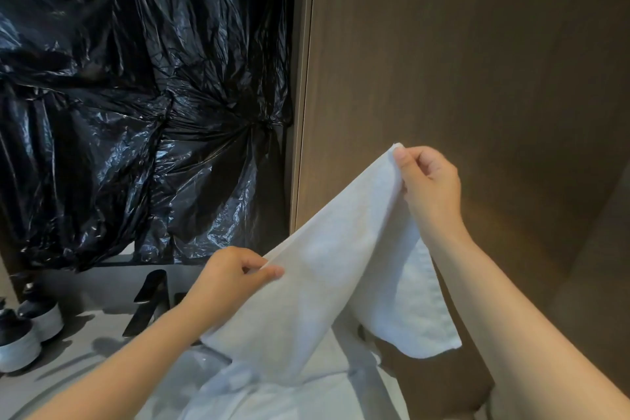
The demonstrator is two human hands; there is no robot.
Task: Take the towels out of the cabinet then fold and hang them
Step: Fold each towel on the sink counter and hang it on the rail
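A white towel (341,283) hangs stretched on a slant in front of the brown cabinet panel (477,78), soft and limp, so it looks best held by its corners. The right hand (428,181) pinches the upper corner with fingers together, and the left hand (235,269) pinches the lower edge likewise.

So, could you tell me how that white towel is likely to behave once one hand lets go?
The white towel looks floppy: it sags between the left hand and right hand. It probably weighs little, since fingertip pinches hold it. A released corner would likely drop.
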